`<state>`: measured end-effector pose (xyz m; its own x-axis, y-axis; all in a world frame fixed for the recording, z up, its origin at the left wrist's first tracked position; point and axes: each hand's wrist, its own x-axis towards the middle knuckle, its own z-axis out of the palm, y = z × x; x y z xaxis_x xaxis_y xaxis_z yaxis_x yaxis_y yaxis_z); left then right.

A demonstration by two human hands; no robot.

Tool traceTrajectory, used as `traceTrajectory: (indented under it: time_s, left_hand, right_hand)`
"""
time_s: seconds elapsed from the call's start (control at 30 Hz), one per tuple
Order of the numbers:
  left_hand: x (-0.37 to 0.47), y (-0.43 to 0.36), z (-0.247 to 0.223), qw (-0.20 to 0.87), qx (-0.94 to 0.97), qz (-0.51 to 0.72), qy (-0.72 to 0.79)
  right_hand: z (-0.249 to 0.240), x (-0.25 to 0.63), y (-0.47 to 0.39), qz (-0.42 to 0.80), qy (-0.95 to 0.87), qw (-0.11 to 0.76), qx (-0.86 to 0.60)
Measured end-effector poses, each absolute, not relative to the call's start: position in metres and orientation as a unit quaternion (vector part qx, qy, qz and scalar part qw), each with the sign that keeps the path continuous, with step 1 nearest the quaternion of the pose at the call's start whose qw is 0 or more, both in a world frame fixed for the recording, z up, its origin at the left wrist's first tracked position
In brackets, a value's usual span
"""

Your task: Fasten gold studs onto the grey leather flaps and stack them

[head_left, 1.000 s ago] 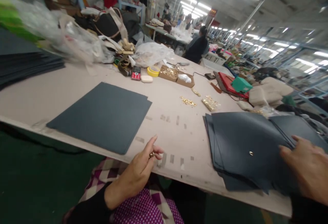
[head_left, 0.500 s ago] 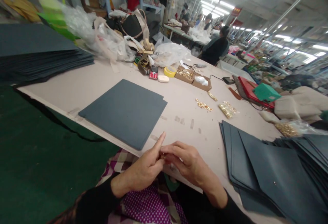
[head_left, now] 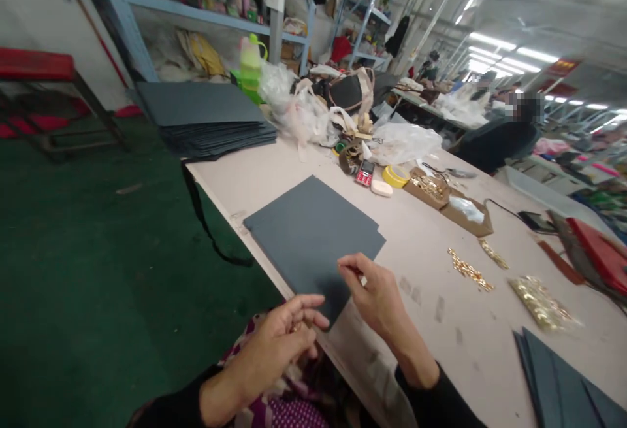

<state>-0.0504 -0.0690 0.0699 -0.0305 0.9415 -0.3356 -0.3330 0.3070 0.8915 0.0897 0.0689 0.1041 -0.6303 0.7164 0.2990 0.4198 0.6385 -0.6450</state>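
My left hand (head_left: pixel 281 340) is at the table's near edge with its fingers curled and partly apart. Small gold-coloured metal pieces (head_left: pixel 296 327) glint inside its palm. Over the right part of a dark blue-grey sheet or panel (head_left: pixel 308 229), my right hand (head_left: pixel 379 294) is closed, thumb and forefinger pinched together. What the pinch holds is too small to make out. The dark panel lies flat on the table, with a notch at its right corner. To its right lies a loose heap of gold-coloured metal pieces (head_left: pixel 470 271).
A stack of dark panels (head_left: pixel 210 121) lies at the far left, more panels (head_left: pixel 563 376) at the lower right. Open cardboard boxes (head_left: pixel 441 202), yellow tape (head_left: pixel 396 176), a red phone (head_left: pixel 365 173) and plastic bags (head_left: pixel 401 144) line the back. A person (head_left: pixel 499 137) sits beyond.
My hands have come apart. The right one has moved over the dark panel with its fingers pinched; the left stays low with its fingers curled. The view has swung left.
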Motion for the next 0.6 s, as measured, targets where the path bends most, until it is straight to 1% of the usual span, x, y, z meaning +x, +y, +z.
traceTrajectory:
  time_s: [0.07,0.17,0.27,0.33,0.4,0.43,0.5,0.6]
  left_hand:
    - [-0.06,-0.078,0.065,0.607,0.278,0.497,0.555]
    - [-0.071,-0.089,0.057,0.582,0.247,0.484,0.605]
    - [-0.074,-0.092,0.053,0.573,0.227,0.517,0.594]
    - [-0.073,-0.092,0.053,0.583,0.223,0.554,0.551]
    - [-0.071,-0.092,0.057,0.596,0.22,0.567,0.525]
    - [-0.069,-0.092,0.059,0.6,0.22,0.564,0.523]
    - [-0.066,-0.092,0.065,0.602,0.225,0.55,0.533]
    - [-0.063,-0.09,0.071,0.597,0.224,0.535,0.554]
  right_hand:
    - [0.096,0.072,0.089,0.22,-0.884,0.264,-0.318]
    - [0.088,0.056,0.104,0.165,-0.914,0.213,-0.302]
    - [0.091,0.059,0.099,0.162,-0.932,0.146,-0.288]
    - [0.099,0.07,0.09,0.227,-0.931,0.088,-0.274]
    - [0.108,0.082,0.081,0.334,-0.906,0.018,-0.26]
    - [0.111,0.086,0.077,0.383,-0.887,-0.002,-0.259]
    - [0.11,0.093,0.071,0.456,-0.845,0.002,-0.281]
    - [0.099,0.094,0.066,0.521,-0.782,0.051,-0.339]
